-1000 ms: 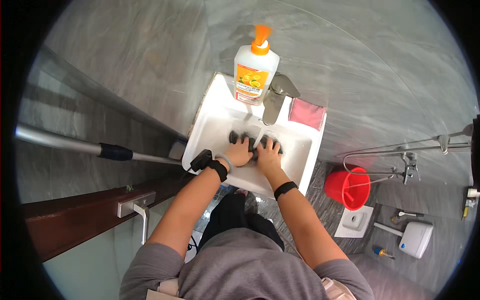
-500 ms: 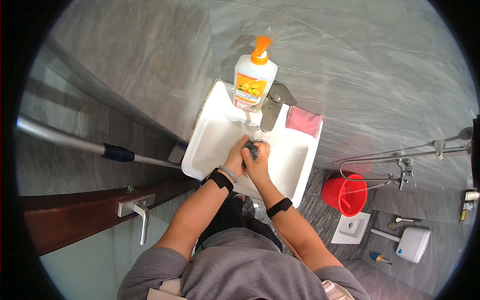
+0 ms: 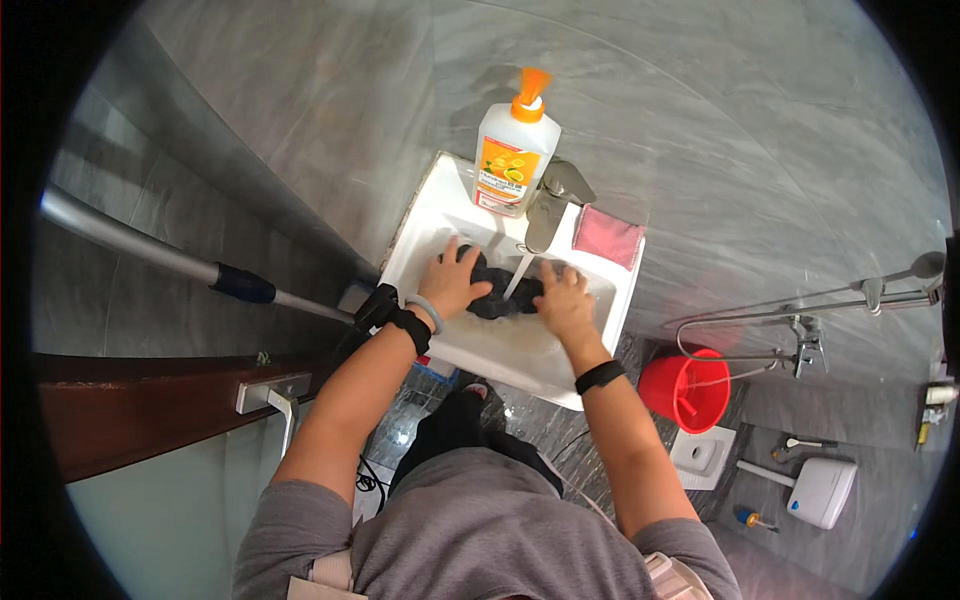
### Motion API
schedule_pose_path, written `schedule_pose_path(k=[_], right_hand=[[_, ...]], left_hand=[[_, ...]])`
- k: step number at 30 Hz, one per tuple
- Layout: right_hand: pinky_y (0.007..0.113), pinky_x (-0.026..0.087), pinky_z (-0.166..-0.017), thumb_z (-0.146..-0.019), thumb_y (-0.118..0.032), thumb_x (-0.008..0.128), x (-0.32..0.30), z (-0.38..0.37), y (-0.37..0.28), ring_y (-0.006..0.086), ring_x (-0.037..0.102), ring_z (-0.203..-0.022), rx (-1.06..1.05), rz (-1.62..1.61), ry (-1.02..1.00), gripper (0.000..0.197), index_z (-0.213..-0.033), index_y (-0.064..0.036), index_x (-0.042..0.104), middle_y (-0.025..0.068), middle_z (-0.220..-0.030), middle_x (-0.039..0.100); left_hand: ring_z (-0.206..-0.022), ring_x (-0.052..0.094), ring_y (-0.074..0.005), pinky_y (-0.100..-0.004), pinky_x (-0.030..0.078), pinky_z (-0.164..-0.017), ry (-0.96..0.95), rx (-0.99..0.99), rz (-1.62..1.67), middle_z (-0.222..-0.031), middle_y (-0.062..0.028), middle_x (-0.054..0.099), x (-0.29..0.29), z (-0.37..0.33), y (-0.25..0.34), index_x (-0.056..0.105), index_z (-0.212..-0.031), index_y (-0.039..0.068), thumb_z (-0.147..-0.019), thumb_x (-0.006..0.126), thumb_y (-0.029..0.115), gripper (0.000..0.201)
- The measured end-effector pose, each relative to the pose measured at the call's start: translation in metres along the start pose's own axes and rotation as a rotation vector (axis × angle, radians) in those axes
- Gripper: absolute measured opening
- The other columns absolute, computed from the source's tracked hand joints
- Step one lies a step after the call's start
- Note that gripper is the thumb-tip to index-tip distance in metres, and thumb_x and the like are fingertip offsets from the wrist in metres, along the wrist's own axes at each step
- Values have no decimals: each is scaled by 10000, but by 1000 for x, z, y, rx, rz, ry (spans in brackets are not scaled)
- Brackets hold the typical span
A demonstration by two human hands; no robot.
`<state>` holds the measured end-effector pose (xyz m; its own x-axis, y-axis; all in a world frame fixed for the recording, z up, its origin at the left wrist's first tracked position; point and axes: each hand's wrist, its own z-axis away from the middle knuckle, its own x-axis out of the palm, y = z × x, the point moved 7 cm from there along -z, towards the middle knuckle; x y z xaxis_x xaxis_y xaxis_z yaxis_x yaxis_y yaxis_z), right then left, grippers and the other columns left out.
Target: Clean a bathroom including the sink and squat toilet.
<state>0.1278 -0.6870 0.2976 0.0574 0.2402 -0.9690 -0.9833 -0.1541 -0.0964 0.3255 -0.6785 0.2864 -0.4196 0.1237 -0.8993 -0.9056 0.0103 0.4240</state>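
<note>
A wet dark grey cloth (image 3: 490, 297) lies spread across the bowl of the white washbasin (image 3: 402, 318). Over its left end rests my left hand (image 3: 452, 283), fingers spread apart. My right hand (image 3: 568, 303) is at the cloth's right end, its fingers also apart. Between the two hands, a stream of water (image 3: 519, 274) falls from the grey metal faucet (image 3: 545, 221) onto the cloth. Cloudy water shows in the basin near my hands.
A white pump bottle (image 3: 515, 150) with an orange top stands behind the basin bowl, left of the faucet. A folded pink cloth (image 3: 608, 237) lies on the right rim. A red bucket (image 3: 685, 390) sits to the right; a door handle (image 3: 275, 397) is at left.
My hands, earlier pressed together around the bunched cloth, have moved apart. The cloth is now spread out in the basin, and water runs over it.
</note>
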Motion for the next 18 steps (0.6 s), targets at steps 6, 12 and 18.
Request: schedule_pose_path(k=[6,12,18], right_hand=[[632,331,-1014,-832,-251,583,94,17,-27,512,264,-1311,-421,-98,-212,552,-1361,-184,441,144,-1474,299],[509,451,-878,-736,-197,660,100,9,-22,388,511,-1109,-281,-29,30,293,-1013,-104,681,158,-1230,543],[301,469,-749,-697,5,748,-38,23,-13,187,590,-793,-300,-811,95,223,-875,-26,617,73,-829,614]], left_hand=[[-1437,19,-416,-726,116,-1035,-567,220,-337,-1583,-89,84,76,22,10,439,-1385,259,-886,554,291,513],[-1429,109,-406,-688,208,-1043,-519,210,-277,-1539,-86,242,93,20,19,430,-1380,247,-856,579,239,545],[-1122,560,-360,-466,462,-916,-330,118,308,-1131,-168,618,74,2,9,556,-1162,61,-683,790,295,582]])
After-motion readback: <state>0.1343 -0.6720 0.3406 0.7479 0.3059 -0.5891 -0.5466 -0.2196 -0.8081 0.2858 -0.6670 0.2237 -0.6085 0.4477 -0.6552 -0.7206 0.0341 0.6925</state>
